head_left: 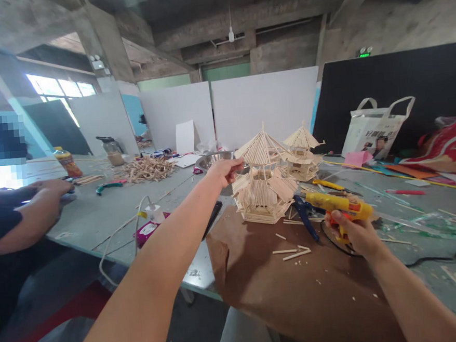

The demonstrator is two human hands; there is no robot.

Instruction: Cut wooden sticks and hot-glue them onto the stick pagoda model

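A small pagoda model (266,194) built of thin wooden sticks stands on a brown sheet (258,273). My left hand (226,172) reaches out to it, fingers pinched at the lower left edge of its pointed roof. In my right hand (355,235) is a yellow hot glue gun (329,203), its nozzle directed left at the model's right side. Behind stands a second stick pagoda (303,152). Blue-handled pliers (306,217) lie between the glue gun and the near model. A few loose sticks (292,252) rest on the sheet.
A metal bowl (208,164) sits behind my left hand, and a pile of short sticks (150,168) lies farther left. A plug and white cable (153,212) lie near my left forearm. At right are a yellow-handled cutter (328,184) and plastic scraps. A co-worker's hands (53,188) are at far left.
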